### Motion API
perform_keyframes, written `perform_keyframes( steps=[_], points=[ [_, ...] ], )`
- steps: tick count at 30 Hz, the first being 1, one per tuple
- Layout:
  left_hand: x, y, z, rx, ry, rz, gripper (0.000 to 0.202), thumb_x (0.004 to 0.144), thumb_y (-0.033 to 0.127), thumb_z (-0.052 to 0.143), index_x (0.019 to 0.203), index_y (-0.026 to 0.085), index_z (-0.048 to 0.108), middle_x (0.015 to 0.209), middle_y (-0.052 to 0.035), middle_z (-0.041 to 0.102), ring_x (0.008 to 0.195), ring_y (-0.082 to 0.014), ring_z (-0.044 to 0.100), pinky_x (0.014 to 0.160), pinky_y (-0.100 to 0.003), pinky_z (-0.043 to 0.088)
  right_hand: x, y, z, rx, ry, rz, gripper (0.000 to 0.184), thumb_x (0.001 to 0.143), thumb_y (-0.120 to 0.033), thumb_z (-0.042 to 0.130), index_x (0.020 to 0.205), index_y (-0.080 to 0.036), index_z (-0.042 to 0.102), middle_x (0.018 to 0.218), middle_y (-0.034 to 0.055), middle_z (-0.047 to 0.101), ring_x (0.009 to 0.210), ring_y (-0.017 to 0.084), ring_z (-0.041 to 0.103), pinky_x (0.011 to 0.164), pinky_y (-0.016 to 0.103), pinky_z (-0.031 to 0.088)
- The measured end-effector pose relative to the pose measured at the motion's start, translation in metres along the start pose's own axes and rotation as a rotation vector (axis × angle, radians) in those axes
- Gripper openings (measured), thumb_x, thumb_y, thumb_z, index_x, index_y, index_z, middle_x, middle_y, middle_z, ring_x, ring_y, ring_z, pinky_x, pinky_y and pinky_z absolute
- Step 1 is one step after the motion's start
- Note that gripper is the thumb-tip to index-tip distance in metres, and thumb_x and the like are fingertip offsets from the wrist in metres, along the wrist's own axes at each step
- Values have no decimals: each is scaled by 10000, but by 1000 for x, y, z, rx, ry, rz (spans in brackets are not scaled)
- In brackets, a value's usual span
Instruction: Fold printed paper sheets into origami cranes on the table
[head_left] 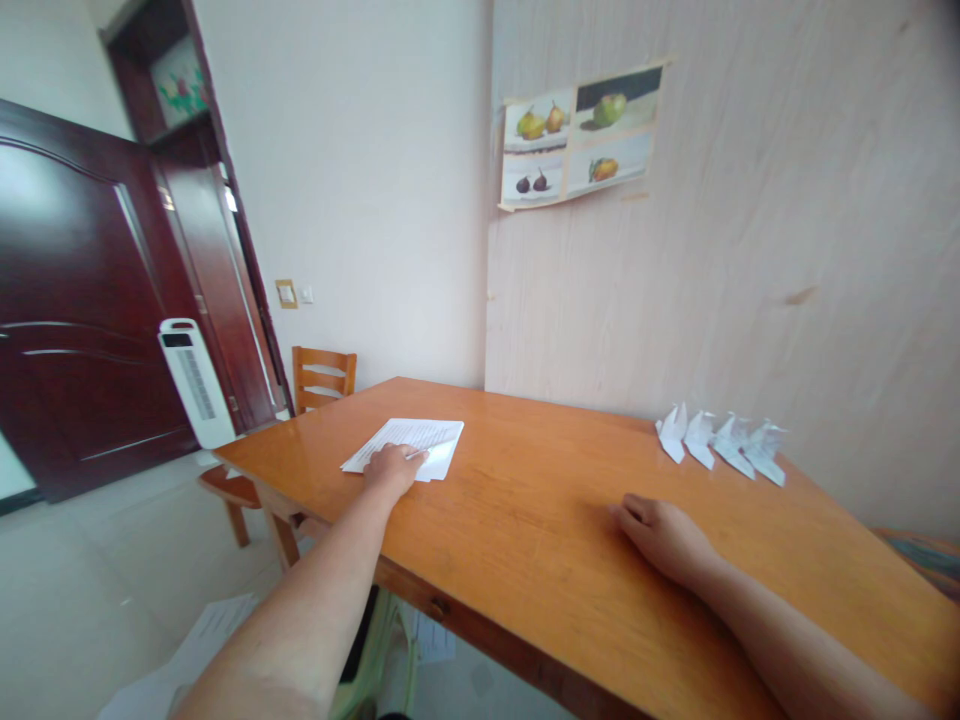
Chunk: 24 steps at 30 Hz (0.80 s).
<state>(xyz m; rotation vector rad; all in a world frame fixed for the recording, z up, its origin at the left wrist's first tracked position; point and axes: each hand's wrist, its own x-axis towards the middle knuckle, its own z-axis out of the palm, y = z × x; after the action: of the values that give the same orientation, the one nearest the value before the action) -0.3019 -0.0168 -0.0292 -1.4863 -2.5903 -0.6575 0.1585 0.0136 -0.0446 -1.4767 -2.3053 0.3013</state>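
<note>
A stack of white printed paper (390, 435) lies toward the left of the wooden table. My left hand (394, 468) rests on its near edge, thumb and fingers closed on the top sheet (444, 450), whose right side lifts slightly. Over on the right, my right hand (664, 535) lies on the tabletop, fingers loosely curled and nothing seen in them. Several folded white paper pieces (701, 440) stand in a row near the wall, beyond my right hand.
The orange-brown table (517, 500) reaches to the wall. A wooden chair (324, 375) stands behind its left end. Below are a green plastic stool (409, 640) and loose papers (202, 640) on the floor. A white heater-like appliance (196, 385) stands by the dark red door (82, 300).
</note>
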Motion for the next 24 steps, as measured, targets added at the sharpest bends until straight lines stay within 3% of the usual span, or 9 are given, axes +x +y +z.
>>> perform_keyframes(
  steps=[6, 11, 16, 20, 24],
  points=[
    [-1, 1, 0, -41, 35, -9, 535, 912, 611, 429, 1085, 224, 757, 1118, -141, 740, 1044, -345, 660, 795, -369, 471, 0, 1, 0, 10, -11, -13, 398, 971, -470, 397, 682, -214, 492, 699, 33, 639, 656, 173, 572, 600, 279, 305],
    [-7, 3, -6, -100, 81, 9, 541, 974, 544, 342, 1002, 209, 765, 969, -100, 772, 900, -275, 692, 696, -315, 459, 1, 1, 0, -16, -13, -14, 384, 968, -464, 406, 684, -217, 483, 686, 26, 629, 654, 172, 579, 598, 278, 299],
    [-16, 9, -19, -121, 187, 41, 569, 998, 516, 289, 1006, 191, 755, 1004, -114, 757, 954, -290, 673, 714, -325, 439, 0, -2, -1, -27, -11, -11, 384, 974, -458, 403, 690, -215, 492, 706, 32, 639, 666, 171, 574, 599, 274, 297],
    [-24, 28, -29, -136, 252, 106, 522, 1006, 495, 310, 1086, 200, 733, 1115, -115, 732, 1054, -289, 639, 792, -328, 428, 1, -5, -3, -10, -18, -6, 358, 965, -423, 429, 689, -209, 508, 709, 36, 641, 669, 167, 570, 597, 269, 295],
    [-38, 65, -33, -170, 229, 254, 467, 1013, 468, 342, 1109, 220, 725, 1171, -93, 720, 1115, -267, 616, 882, -323, 408, 2, -6, -3, 19, -10, -11, 347, 956, -418, 455, 690, -208, 532, 705, 29, 640, 667, 161, 567, 597, 261, 302]
  ],
)
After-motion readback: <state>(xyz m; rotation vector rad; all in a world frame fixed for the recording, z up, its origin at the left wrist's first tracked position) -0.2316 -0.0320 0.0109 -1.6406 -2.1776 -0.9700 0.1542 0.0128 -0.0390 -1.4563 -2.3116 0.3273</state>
